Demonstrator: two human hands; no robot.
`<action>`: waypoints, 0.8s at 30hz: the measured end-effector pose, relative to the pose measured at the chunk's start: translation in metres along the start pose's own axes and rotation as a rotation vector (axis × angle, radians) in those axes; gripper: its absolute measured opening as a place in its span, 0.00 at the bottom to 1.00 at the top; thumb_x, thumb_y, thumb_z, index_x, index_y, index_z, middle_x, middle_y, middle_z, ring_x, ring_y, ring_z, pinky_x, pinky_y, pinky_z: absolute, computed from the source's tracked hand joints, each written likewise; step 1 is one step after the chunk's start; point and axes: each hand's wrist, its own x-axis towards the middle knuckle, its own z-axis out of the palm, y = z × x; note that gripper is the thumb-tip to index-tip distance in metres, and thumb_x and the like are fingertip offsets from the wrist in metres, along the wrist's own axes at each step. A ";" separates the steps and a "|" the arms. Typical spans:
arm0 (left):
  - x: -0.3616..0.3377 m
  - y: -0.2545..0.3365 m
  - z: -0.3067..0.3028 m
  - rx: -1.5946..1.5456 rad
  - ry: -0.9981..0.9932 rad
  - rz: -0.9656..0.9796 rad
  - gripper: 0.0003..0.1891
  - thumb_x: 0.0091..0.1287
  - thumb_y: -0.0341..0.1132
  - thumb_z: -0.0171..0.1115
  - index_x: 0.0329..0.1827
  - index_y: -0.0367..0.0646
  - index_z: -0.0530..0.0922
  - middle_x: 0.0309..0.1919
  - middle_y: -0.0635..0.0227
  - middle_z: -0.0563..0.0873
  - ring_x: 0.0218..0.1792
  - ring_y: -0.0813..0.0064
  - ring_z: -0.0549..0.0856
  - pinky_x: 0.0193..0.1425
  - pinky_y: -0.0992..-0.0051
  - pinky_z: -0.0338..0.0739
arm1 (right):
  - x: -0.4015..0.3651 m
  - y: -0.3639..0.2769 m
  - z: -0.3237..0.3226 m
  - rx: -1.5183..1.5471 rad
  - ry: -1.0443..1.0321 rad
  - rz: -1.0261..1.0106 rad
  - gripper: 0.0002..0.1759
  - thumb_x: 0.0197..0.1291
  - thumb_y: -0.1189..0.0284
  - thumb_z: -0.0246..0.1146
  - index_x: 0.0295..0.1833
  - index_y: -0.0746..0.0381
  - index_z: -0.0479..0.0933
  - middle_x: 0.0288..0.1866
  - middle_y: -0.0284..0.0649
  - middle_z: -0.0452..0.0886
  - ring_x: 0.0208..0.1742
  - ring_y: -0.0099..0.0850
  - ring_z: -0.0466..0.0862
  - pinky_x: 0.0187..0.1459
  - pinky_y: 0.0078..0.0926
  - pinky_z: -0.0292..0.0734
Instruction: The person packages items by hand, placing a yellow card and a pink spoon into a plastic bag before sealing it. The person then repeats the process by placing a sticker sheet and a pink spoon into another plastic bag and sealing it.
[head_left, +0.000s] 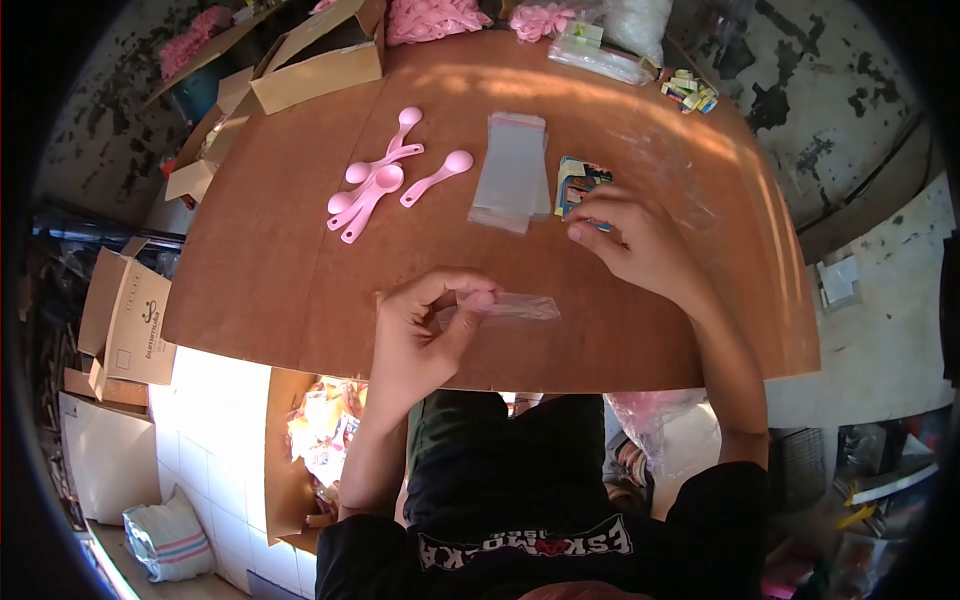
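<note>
Near the front edge of the table, my left hand (pixel 425 330) pinches a clear plastic bag (pixel 525 306) between thumb and fingers; the bag sticks out to the right. My right hand (pixel 635 245) hovers at a small stack of printed cards (pixel 582 178), its fingers curved with a gap between thumb and fingertips. Part of the stack is hidden under that hand. Left of the cards lies a pile of flat clear plastic bags (pixel 510 170). Several pink measuring spoons (pixel 385 180) lie loosely grouped at the left, and one pink spoon (pixel 438 178) sits a little apart.
A cardboard box (pixel 320 65) stands at the back left beside a bag of pink items (pixel 435 18). More plastic bags (pixel 598 62) and small printed packets (pixel 690 92) lie at the back right. Another carton (pixel 130 315) is left of the table.
</note>
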 end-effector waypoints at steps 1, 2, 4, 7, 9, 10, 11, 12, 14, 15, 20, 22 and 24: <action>0.001 -0.002 0.003 -0.115 0.067 -0.079 0.07 0.65 0.21 0.62 0.45 0.31 0.81 0.39 0.61 0.87 0.41 0.78 0.87 0.48 0.75 0.82 | -0.001 0.018 0.004 -0.291 0.114 -0.046 0.11 0.55 0.74 0.69 0.44 0.65 0.82 0.40 0.44 0.82 0.43 0.44 0.82 0.46 0.35 0.77; 0.004 -0.004 0.005 -0.230 0.134 -0.157 0.08 0.66 0.21 0.61 0.47 0.30 0.80 0.38 0.61 0.87 0.41 0.79 0.86 0.44 0.79 0.82 | -0.004 0.029 0.008 -0.298 0.113 -0.051 0.11 0.55 0.74 0.69 0.44 0.65 0.82 0.40 0.44 0.82 0.43 0.44 0.82 0.46 0.35 0.77; 0.011 -0.007 0.007 -0.235 0.165 -0.094 0.09 0.68 0.23 0.62 0.49 0.30 0.80 0.39 0.63 0.87 0.40 0.80 0.86 0.43 0.81 0.81 | -0.003 0.040 0.012 -0.418 0.169 -0.012 0.15 0.53 0.70 0.69 0.47 0.64 0.81 0.47 0.43 0.82 0.47 0.43 0.82 0.49 0.39 0.78; 0.016 -0.009 0.007 -0.270 0.161 -0.142 0.09 0.67 0.24 0.63 0.49 0.31 0.80 0.39 0.65 0.87 0.39 0.82 0.85 0.43 0.82 0.80 | -0.002 0.047 0.011 -0.367 0.154 0.039 0.14 0.50 0.76 0.71 0.45 0.64 0.82 0.45 0.45 0.82 0.45 0.44 0.82 0.48 0.36 0.78; 0.021 -0.010 0.009 -0.309 0.162 -0.116 0.10 0.67 0.26 0.64 0.49 0.32 0.81 0.38 0.67 0.87 0.39 0.83 0.84 0.43 0.82 0.79 | -0.003 0.050 0.010 -0.256 0.153 0.098 0.13 0.50 0.73 0.71 0.42 0.63 0.83 0.44 0.43 0.82 0.45 0.43 0.83 0.48 0.37 0.78; 0.023 -0.011 0.009 -0.309 0.159 -0.116 0.10 0.67 0.26 0.64 0.49 0.32 0.81 0.38 0.67 0.87 0.39 0.83 0.84 0.43 0.82 0.79 | -0.003 0.052 0.009 -0.148 0.147 0.149 0.12 0.49 0.71 0.72 0.40 0.62 0.84 0.42 0.42 0.83 0.44 0.42 0.83 0.48 0.38 0.78; 0.024 -0.011 0.009 -0.300 0.161 -0.129 0.10 0.67 0.26 0.65 0.49 0.32 0.82 0.38 0.67 0.87 0.39 0.83 0.84 0.43 0.82 0.79 | -0.004 0.055 0.009 -0.149 0.147 0.151 0.12 0.49 0.71 0.72 0.40 0.62 0.84 0.42 0.42 0.83 0.44 0.42 0.83 0.48 0.38 0.78; 0.025 -0.012 0.010 -0.290 0.164 -0.141 0.11 0.67 0.27 0.65 0.49 0.32 0.82 0.37 0.67 0.87 0.38 0.83 0.84 0.43 0.82 0.79 | -0.005 0.058 0.011 -0.114 0.176 0.152 0.10 0.49 0.72 0.71 0.39 0.62 0.84 0.42 0.42 0.84 0.43 0.42 0.83 0.47 0.37 0.78; 0.028 -0.010 0.011 -0.285 0.176 -0.173 0.11 0.66 0.27 0.66 0.49 0.32 0.82 0.38 0.65 0.88 0.39 0.82 0.85 0.44 0.81 0.80 | -0.008 0.060 0.011 -0.079 0.206 0.155 0.09 0.49 0.73 0.71 0.38 0.61 0.84 0.41 0.41 0.84 0.42 0.41 0.84 0.46 0.36 0.78; 0.029 -0.010 0.011 -0.279 0.191 -0.203 0.12 0.65 0.26 0.66 0.50 0.32 0.82 0.38 0.63 0.88 0.39 0.82 0.85 0.45 0.81 0.80 | -0.007 0.052 0.005 -0.117 0.256 0.147 0.08 0.50 0.75 0.71 0.38 0.62 0.84 0.42 0.41 0.84 0.41 0.40 0.84 0.44 0.33 0.79; 0.035 -0.005 0.010 -0.251 0.282 -0.188 0.14 0.64 0.24 0.67 0.51 0.29 0.81 0.40 0.58 0.89 0.39 0.80 0.86 0.46 0.79 0.81 | -0.011 0.006 -0.012 -0.049 0.645 0.013 0.05 0.58 0.78 0.67 0.41 0.66 0.83 0.42 0.41 0.85 0.39 0.30 0.85 0.40 0.24 0.80; 0.035 -0.003 0.008 -0.218 0.277 -0.214 0.14 0.63 0.23 0.67 0.51 0.29 0.80 0.40 0.57 0.89 0.39 0.79 0.87 0.46 0.79 0.82 | -0.017 -0.017 -0.015 0.359 0.771 -0.072 0.07 0.63 0.78 0.65 0.44 0.70 0.80 0.42 0.41 0.84 0.41 0.24 0.84 0.41 0.21 0.81; 0.035 -0.003 0.009 -0.210 0.181 -0.231 0.14 0.63 0.22 0.66 0.52 0.28 0.80 0.39 0.57 0.89 0.37 0.79 0.87 0.44 0.79 0.82 | -0.016 -0.035 -0.016 0.508 0.695 -0.116 0.08 0.65 0.78 0.64 0.46 0.72 0.79 0.42 0.40 0.83 0.42 0.21 0.82 0.41 0.18 0.80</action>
